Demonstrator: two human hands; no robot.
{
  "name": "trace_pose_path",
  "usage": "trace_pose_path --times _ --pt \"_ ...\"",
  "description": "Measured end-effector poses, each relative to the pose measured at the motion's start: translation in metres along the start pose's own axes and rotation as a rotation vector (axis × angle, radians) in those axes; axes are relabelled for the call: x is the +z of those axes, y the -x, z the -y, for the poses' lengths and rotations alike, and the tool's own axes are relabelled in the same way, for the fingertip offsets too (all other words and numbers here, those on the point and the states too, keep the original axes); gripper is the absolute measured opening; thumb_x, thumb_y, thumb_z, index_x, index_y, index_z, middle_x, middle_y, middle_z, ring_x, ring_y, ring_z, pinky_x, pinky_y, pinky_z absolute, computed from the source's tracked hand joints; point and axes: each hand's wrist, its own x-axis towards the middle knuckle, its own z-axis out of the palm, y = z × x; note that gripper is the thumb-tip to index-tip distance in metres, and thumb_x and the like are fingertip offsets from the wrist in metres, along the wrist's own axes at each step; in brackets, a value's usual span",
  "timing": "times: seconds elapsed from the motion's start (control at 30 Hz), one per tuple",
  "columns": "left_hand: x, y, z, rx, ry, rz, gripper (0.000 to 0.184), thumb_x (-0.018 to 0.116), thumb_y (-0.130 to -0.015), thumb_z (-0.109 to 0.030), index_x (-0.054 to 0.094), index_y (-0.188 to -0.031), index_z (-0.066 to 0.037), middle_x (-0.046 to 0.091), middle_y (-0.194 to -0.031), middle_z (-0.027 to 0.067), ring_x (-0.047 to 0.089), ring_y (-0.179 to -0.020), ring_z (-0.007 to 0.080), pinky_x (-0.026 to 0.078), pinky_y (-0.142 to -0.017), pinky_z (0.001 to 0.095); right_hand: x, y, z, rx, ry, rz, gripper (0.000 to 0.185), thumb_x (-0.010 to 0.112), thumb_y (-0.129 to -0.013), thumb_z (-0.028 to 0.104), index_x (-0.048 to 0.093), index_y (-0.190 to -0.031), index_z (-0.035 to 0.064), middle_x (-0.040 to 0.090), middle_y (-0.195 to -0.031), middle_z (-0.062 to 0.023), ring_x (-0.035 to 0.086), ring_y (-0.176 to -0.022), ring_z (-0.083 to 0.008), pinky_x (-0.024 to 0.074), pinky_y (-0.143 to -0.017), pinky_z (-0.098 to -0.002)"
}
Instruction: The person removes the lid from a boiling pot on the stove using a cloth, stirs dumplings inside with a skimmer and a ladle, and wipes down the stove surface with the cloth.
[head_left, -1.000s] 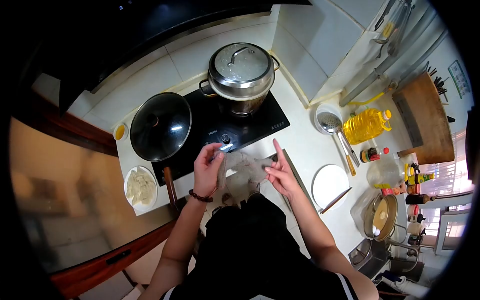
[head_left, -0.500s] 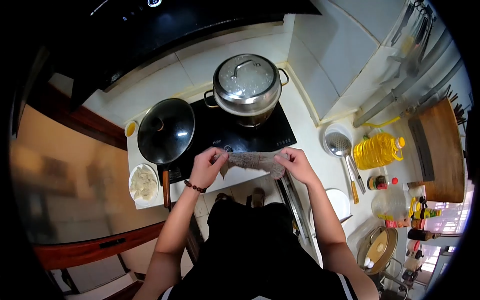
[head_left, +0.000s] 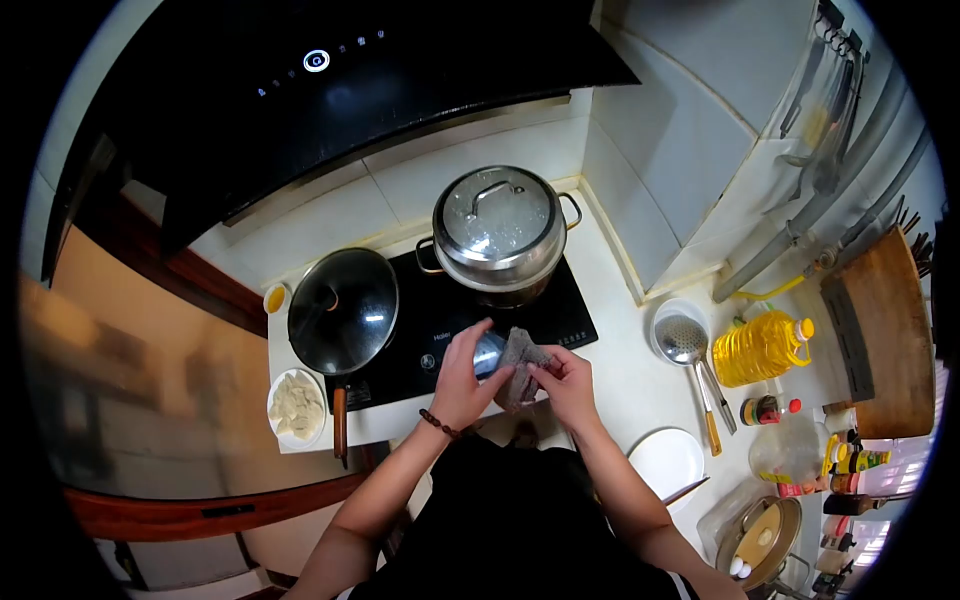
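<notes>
A crumpled grey cloth [head_left: 519, 368] is between my two hands, in front of the black cooktop [head_left: 415, 340]. My left hand [head_left: 468, 377] has its thumb against the cloth's left side, with the other fingers stretched up. My right hand [head_left: 565, 384] pinches the cloth's right edge. Behind them a steel pot [head_left: 500, 235] with a glass lid stands on the cooktop. To the left is a pan with a black-rimmed lid [head_left: 343, 311] and a wooden handle [head_left: 340, 425].
A plate of pale dumplings [head_left: 297, 408] and a small yellow cup [head_left: 277, 298] stand at left. On the right are a skimmer [head_left: 682, 341], an oil bottle [head_left: 765, 349], a white plate [head_left: 668, 466], a basin with eggs [head_left: 765, 540] and a cutting board [head_left: 885, 345].
The cloth was stretched wide between my hands and is now bunched up. My hands have come closer together. The view has tilted up, showing more of the range hood.
</notes>
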Motion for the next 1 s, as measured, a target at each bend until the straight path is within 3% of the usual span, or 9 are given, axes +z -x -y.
trace_pose_path --times 0.03,0.1,0.3,0.43,0.47,0.6,0.7,0.83,1.0 --pt "0.001 -0.007 0.008 0.012 -0.006 -0.004 0.044 0.065 -0.098 -0.008 0.052 -0.140 -0.005 0.069 -0.111 0.0117 0.067 -0.096 0.0174 0.055 -0.081 0.0277 0.002 -0.005 0.007 -0.013 -0.005 0.001 0.025 0.066 -0.094 -0.004 0.063 -0.119 -0.0036 0.071 -0.095 -0.0044 0.065 -0.082 -0.0079 0.0544 -0.075 -0.0245" --pt "0.004 -0.015 0.029 -0.594 0.932 0.367 0.046 0.066 -0.095 0.000 0.051 -0.138 -0.004 0.069 -0.105 0.0052 0.066 -0.097 0.0117 0.054 -0.086 0.0269 0.005 -0.014 0.024 0.025 -0.148 0.028 0.026 0.065 -0.094 -0.004 0.063 -0.120 -0.0036 0.071 -0.100 -0.0052 0.066 -0.087 -0.0090 0.0555 -0.078 -0.0256" --pt "-0.030 -0.143 0.035 -0.154 0.465 0.119 0.014 0.073 -0.093 -0.007 0.065 -0.103 -0.004 0.057 -0.077 -0.0056 0.050 -0.069 0.0016 0.043 -0.058 0.0193 0.002 -0.031 0.073 -0.204 -0.256 0.053 0.029 0.055 -0.100 -0.001 0.056 -0.129 -0.0043 0.069 -0.111 -0.0187 0.072 -0.097 -0.0259 0.0617 -0.084 -0.0371" --pt "-0.016 -0.238 0.072 -0.101 0.372 0.168 0.015 0.073 -0.092 -0.009 0.066 -0.103 -0.002 0.061 -0.077 -0.0022 0.056 -0.075 0.0047 0.048 -0.063 0.0232 -0.017 -0.006 0.057 -0.154 -0.245 -0.010 0.026 0.054 -0.103 0.005 0.057 -0.127 -0.0034 0.070 -0.108 -0.0193 0.073 -0.093 -0.0278 0.0617 -0.083 -0.0376" --pt "-0.009 -0.251 0.080 0.047 0.121 0.100 0.021 0.075 -0.088 -0.014 0.068 -0.105 -0.003 0.068 -0.084 0.0039 0.063 -0.078 0.0126 0.053 -0.071 0.0297 -0.024 0.002 0.049 -0.113 -0.235 -0.038 0.026 0.054 -0.103 0.005 0.058 -0.127 -0.0033 0.071 -0.106 -0.0190 0.073 -0.091 -0.0277 0.0618 -0.081 -0.0371" --pt "0.030 -0.266 0.128 -0.049 0.061 0.223 0.032 0.078 -0.084 -0.024 0.071 -0.110 -0.007 0.073 -0.099 0.0148 0.070 -0.096 0.0276 0.055 -0.087 0.0380 -0.056 0.050 0.022 -0.019 -0.241 -0.206 0.024 0.052 -0.104 0.007 0.060 -0.124 -0.0035 0.071 -0.102 -0.0183 0.074 -0.086 -0.0275 0.0619 -0.078 -0.0357" --pt "0.035 -0.265 0.117 0.067 -0.178 0.163 0.031 0.081 -0.080 -0.025 0.073 -0.104 -0.006 0.073 -0.106 0.0177 0.070 -0.098 0.0344 0.055 -0.089 0.0418 -0.079 0.086 0.009 0.024 -0.234 -0.363 0.023 0.052 -0.103 0.008 0.061 -0.121 -0.0037 0.071 -0.099 -0.0192 0.073 -0.080 -0.0270 0.0620 -0.074 -0.0362" --pt "0.031 -0.283 0.107 -0.050 -0.299 0.362 0.042 0.077 -0.083 -0.035 0.072 -0.111 -0.004 0.074 -0.104 0.0194 0.070 -0.101 0.0340 0.054 -0.092 0.0408 -0.104 0.119 -0.003 0.035 -0.247 -0.494 0.022 0.051 -0.104 0.008 0.061 -0.118 -0.0046 0.071 -0.099 -0.0184 0.074 -0.080 -0.0269 0.0620 -0.073 -0.0341" --pt "0.042 -0.291 0.122 0.009 -0.396 0.502 0.040 0.078 -0.081 -0.037 0.075 -0.096 -0.001 0.073 -0.096 0.0207 0.070 -0.092 0.0369 0.054 -0.087 0.0413 -0.117 0.129 -0.005 0.008 -0.204 -0.585 0.020 0.052 -0.104 0.009 0.062 -0.114 -0.0059 0.071 -0.096 -0.0181 0.073 -0.078 -0.0262 0.0622 -0.070 -0.0345"
